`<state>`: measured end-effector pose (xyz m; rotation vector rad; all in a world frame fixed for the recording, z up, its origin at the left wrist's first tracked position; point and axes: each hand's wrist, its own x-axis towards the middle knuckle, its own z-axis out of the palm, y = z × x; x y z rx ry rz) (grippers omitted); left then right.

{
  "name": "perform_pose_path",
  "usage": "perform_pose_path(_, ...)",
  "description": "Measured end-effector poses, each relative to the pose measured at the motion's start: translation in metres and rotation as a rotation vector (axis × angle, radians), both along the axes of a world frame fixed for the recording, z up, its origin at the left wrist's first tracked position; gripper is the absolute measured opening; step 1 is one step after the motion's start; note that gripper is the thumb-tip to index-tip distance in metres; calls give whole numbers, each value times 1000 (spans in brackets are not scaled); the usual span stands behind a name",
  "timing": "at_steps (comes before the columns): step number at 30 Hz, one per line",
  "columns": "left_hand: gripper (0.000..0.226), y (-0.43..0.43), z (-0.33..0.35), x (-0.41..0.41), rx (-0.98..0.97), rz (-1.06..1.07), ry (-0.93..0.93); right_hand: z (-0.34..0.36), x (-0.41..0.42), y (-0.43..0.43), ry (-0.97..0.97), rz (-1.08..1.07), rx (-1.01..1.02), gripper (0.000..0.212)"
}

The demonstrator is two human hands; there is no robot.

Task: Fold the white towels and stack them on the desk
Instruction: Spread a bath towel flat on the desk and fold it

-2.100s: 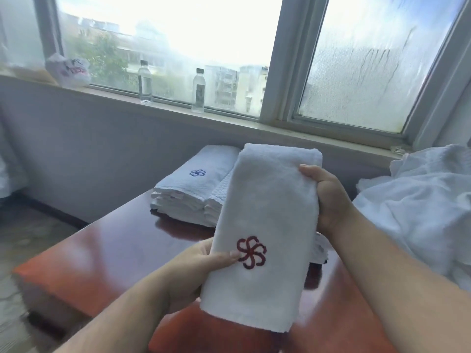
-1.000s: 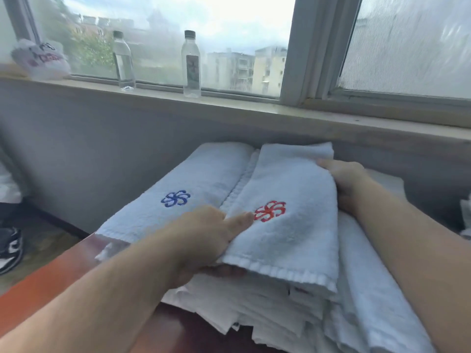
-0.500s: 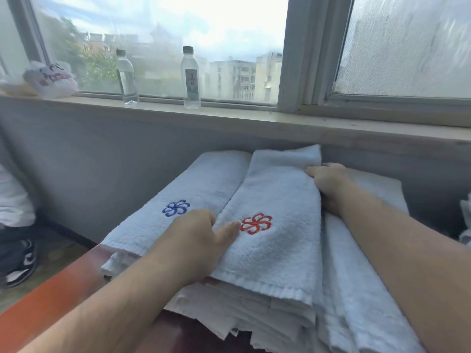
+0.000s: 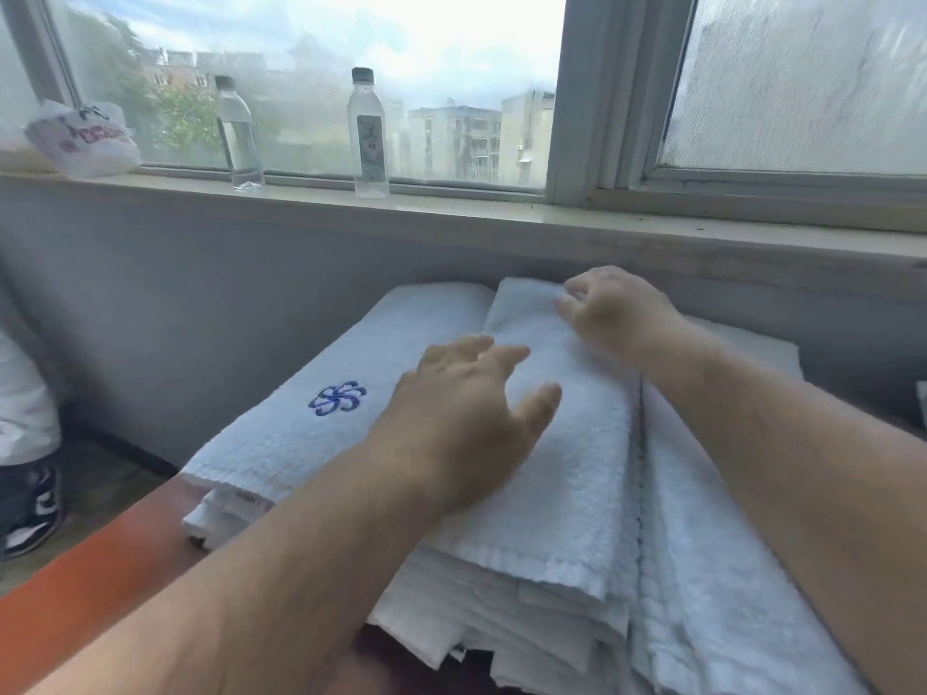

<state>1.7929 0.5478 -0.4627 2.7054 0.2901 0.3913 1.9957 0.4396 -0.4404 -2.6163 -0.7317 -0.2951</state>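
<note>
both hands, left hand (image 4: 466,418) and right hand (image 4: 617,308), have let go and now lie flat on the folded towel (image 4: 577,474), newly stacked on the counter (image 4: 90,569).

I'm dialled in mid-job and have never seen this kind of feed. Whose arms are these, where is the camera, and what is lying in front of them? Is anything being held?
There is no machine here: a person works with bare hands, and the single camera sits on their head, looking forward and down. So the two arms reaching in from the bottom of the picture are the wearer's own.

In front lies a reddish desk with folded white towels stacked on it. The left hand lies with fingers spread over the top towel, and the right hand is at that towel's far end, fingers bent onto it. Neither seems to grip anything; they look to be smoothing it, though the blur makes that uncertain.

Beside it lies a towel with a blue emblem. On the windowsill behind stand two clear bottles.
</note>
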Motion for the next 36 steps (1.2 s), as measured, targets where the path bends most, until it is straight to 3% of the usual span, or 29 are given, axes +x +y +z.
perform_pose_path(2, 80, -6, -19, 3, 65, -27, 144, -11, 11, 6, 106, -9, -167, 58)
perform_pose_path(5, 93, -4, -37, 1, 58, -14, 138, -29, 30, 11, 135, 16, -217, 77)
perform_pose_path(8, 97, -3, -39, 2, 67, -3, 93, -31, 40, 15, 129, 3, -254, 77)
perform_pose_path(12, 129, -9, -38, -4, 45, 58, 87, -34, 42, 14, 138, -16, -254, 73)
perform_pose_path(15, 141, -9, -41, -13, 48, 87, 101, -33, 36, 12, 119, -4, -277, 71)
perform_pose_path(23, 144, -9, -42, -35, 26, 80, 163, -18, -21, 5, 114, -34, -527, 70)
perform_pose_path(27, 135, -10, -43, -51, 98, 76, 206, -25, -65, -17, 214, 98, -458, 66)
perform_pose_path(36, 100, -29, -48, -138, 177, 82, 268, -28, -175, -82, 182, 251, -450, 62)
